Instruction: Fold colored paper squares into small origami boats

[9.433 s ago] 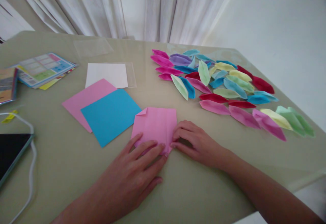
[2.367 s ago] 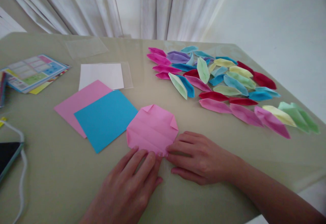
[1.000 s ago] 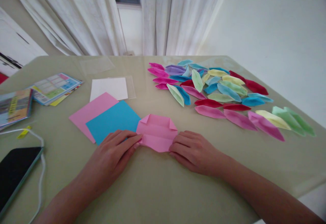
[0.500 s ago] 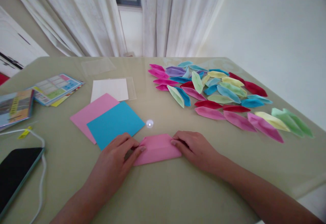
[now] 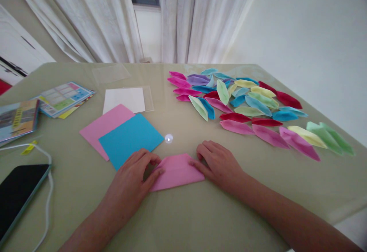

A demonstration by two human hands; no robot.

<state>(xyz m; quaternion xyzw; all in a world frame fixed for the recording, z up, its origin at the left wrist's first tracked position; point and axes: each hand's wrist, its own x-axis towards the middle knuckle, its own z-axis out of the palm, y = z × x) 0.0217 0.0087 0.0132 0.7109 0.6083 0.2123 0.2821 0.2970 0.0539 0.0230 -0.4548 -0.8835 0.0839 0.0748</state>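
Free lane between blue sheet (image 5: 131, 139) and coloured pieces (image 5: 248, 111), folded pink paper (image 5: 178, 172) across its near end.

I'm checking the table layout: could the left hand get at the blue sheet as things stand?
Probably yes: the blue sheet lies just beyond the left hand with no object on top, though that hand's fingers are on the folded pink paper.

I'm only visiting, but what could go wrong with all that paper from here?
The folded pink paper strip might crease crooked if the left hand and right hand, at its opposite ends, press unevenly.

The left hand also overlaps the flat, square blue paper sheet in this view, so it could perhaps nudge that sheet.
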